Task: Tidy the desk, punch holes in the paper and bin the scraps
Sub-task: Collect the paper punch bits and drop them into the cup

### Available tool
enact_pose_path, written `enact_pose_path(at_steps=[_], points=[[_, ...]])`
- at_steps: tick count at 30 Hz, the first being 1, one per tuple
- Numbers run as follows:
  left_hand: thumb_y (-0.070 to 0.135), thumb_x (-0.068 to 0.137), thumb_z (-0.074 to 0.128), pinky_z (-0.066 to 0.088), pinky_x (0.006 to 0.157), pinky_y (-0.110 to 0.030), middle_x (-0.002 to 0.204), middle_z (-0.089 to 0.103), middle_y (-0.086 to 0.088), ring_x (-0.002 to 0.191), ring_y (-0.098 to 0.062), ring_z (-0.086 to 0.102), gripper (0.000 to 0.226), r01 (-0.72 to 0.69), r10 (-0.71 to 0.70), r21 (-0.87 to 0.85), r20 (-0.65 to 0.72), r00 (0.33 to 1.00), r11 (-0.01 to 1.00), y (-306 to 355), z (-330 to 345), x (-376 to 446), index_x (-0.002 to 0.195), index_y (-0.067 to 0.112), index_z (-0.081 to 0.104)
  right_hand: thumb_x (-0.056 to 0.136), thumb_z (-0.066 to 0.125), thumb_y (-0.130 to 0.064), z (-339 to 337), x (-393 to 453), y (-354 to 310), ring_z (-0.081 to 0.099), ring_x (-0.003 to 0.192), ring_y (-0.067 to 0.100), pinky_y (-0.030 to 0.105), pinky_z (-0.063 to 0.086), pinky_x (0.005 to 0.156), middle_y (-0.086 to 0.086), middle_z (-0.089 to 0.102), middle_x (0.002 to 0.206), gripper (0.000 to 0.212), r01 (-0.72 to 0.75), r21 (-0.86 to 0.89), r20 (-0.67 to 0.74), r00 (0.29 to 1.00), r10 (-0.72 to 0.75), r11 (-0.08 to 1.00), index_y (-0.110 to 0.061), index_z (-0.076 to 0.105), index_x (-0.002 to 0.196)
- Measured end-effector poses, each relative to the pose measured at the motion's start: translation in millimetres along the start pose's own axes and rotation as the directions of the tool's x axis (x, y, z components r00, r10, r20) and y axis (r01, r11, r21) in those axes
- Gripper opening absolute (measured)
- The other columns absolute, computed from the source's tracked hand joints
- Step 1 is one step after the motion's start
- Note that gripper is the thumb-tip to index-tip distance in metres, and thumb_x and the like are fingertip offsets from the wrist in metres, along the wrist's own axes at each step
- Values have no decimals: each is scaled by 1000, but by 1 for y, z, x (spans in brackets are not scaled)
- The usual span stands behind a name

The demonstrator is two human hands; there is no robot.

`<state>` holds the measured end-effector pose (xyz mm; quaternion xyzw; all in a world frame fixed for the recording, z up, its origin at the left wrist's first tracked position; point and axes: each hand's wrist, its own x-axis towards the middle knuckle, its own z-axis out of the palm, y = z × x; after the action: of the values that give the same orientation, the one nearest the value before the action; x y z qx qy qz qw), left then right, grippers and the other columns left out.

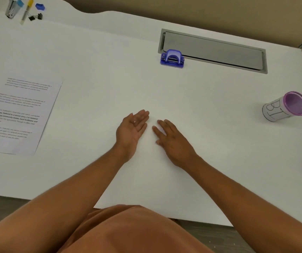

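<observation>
A printed sheet of paper [18,115] lies flat at the left of the white desk [100,70]. A blue hole punch [172,58] stands at the back centre, beside a grey cable flap. A small purple-rimmed cup marked as a bin [285,106] stands at the right. My left hand [132,130] rests on its edge at the desk's middle, palm turned inward, fingers apart, holding nothing. My right hand [172,139] lies palm down beside it, fingers spread, holding nothing. A narrow gap separates the two hands.
At the back left corner lie a stapler [11,8], a yellow-capped marker [26,10], black binder clips [36,17] and a small blue item [40,6]. The grey cable flap [214,50] is set into the desk at the back right. A beige wall runs behind.
</observation>
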<state>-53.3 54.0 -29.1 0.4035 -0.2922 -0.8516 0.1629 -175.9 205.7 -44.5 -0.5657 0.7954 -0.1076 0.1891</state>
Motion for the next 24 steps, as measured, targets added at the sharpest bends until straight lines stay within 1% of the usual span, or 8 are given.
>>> enact_pose_path(at_steps=[2, 4, 7, 9, 11, 17, 21, 24], points=[[34, 113, 33, 38, 125, -43, 144, 67, -14, 139, -25, 61, 53, 93, -87, -101, 62, 994, 991, 4, -5, 6, 147, 1, 56, 112, 44, -14, 2, -4, -9, 21, 159, 32, 37, 25, 126, 13, 26, 170, 51, -37, -51, -21, 999, 36, 998, -11, 34, 161], [37, 113, 31, 38, 125, -43, 147, 65, -16, 140, -27, 60, 56, 169, -152, -150, 117, 981, 974, 3, -9, 12, 149, 0, 53, 105, 46, 1, 1, -8, -19, 33, 152, 35, 42, 36, 119, 19, 38, 163, 51, -117, -21, -51, 992, 115, 993, -3, 42, 156], [38, 113, 31, 38, 125, -44, 150, 62, -17, 142, -28, 58, 57, 258, -219, -208, 196, 956, 943, 2, -8, 18, 150, 0, 52, 101, 43, 4, -1, -8, -30, 48, 130, 39, 51, 47, 105, 22, 52, 140, 38, -240, 47, -39, 970, 242, 970, 4, 55, 137], [36, 112, 32, 37, 125, -44, 151, 61, -18, 143, -29, 57, 56, 302, -248, -217, 244, 938, 928, 1, -7, 21, 151, -1, 51, 101, 42, 4, -2, -4, -32, 51, 116, 37, 50, 49, 94, 20, 55, 127, 30, -286, 31, -29, 958, 287, 958, 4, 59, 125], [34, 112, 33, 37, 125, -44, 152, 60, -18, 143, -29, 56, 55, 337, -272, -209, 287, 919, 918, 2, -6, 23, 151, -1, 50, 99, 45, 6, -4, 1, -33, 53, 110, 35, 48, 51, 89, 18, 58, 118, 26, -301, 16, -43, 952, 302, 953, 3, 62, 118], [33, 111, 35, 34, 128, -43, 154, 58, -17, 145, -29, 55, 54, 427, -332, -191, 387, 860, 884, 0, -9, 36, 151, 0, 51, 86, 69, 8, 5, 11, -29, 66, 94, 33, 46, 60, 74, 13, 72, 99, 22, -291, -48, -174, 944, 279, 955, -1, 75, 105], [36, 112, 32, 33, 128, -43, 157, 55, -16, 149, -27, 50, 57, 434, -333, -179, 414, 848, 883, 2, -14, 44, 154, 2, 47, 88, 66, 6, 6, 18, -26, 66, 81, 33, 46, 58, 70, 13, 72, 85, 11, -342, -41, -256, 912, 321, 939, 0, 74, 85], [38, 112, 32, 30, 129, -44, 158, 54, -15, 151, -27, 48, 58, 459, -343, -205, 427, 837, 865, 3, -17, 44, 156, 3, 46, 89, 66, 1, 0, 22, -33, 71, 88, 31, 42, 58, 84, 12, 77, 93, 15, -415, 118, -294, 853, 431, 902, -2, 80, 93]])
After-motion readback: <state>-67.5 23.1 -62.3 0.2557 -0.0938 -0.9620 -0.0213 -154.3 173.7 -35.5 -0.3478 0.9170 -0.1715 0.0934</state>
